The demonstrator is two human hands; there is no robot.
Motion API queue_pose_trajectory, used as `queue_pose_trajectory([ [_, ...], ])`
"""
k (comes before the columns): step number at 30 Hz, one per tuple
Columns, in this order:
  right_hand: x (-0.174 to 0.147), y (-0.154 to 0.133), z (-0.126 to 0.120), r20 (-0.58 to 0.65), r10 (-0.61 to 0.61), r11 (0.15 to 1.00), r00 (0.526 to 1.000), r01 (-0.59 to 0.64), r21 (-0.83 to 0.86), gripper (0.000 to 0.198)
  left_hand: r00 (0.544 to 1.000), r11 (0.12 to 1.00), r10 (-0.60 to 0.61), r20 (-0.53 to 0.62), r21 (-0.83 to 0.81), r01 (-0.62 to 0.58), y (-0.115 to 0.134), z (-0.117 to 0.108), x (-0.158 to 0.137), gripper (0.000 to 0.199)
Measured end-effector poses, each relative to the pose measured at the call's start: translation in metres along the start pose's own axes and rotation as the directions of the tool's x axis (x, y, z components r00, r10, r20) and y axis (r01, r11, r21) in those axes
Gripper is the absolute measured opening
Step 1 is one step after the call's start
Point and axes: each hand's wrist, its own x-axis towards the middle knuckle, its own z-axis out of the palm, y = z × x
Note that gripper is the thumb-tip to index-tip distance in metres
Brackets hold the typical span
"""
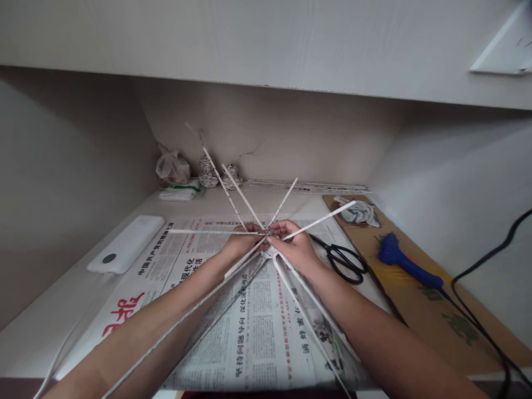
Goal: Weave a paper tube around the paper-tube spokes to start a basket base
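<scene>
A small weaving of rolled paper tubes [271, 253] is held up over the newspaper [220, 321], and its long tubes spread out in all directions like spokes. My left hand [243, 244] pinches the weaving from the left, near its centre. From the right, my right hand [297, 250] grips the same centre, thumb on top and fingers curled behind. One white tube [324, 219] sticks out past my right hand toward the upper right. Two long strands run down toward me, and another lies along my left forearm. My fingers hide much of the woven centre.
Black scissors [347, 264] lie right of my right hand. Beyond them, a blue glue gun [409, 263] and a crumpled wad [359, 213] rest on cardboard [453, 316]. A white power bank [127, 244] lies left. Paper cord cones [208, 172] and paper sticks [307, 185] are at the back.
</scene>
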Motion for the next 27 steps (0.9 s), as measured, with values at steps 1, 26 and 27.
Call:
queue_pose_trajectory([
  [1,-0.0005,-0.0011,0.0001,0.015,-0.008,1.0,1.0,0.008,-0.009,0.024,1.0,1.0,0.004,0.022,-0.016,-0.003,0.0,-0.0003,-0.0001,0.031],
  [26,0.0013,-0.0049,-0.0028,-0.17,-0.066,0.997,0.983,0.059,-0.05,0.018,0.997,0.997,0.072,0.002,-0.013,-0.072,-0.0029,-0.0015,0.0031,0.032],
  [27,0.0018,-0.0038,-0.0041,-0.168,-0.075,0.99,0.983,0.054,-0.127,0.018,0.998,0.998,0.069,-0.001,-0.013,-0.069,-0.0027,-0.0022,0.0038,0.031],
])
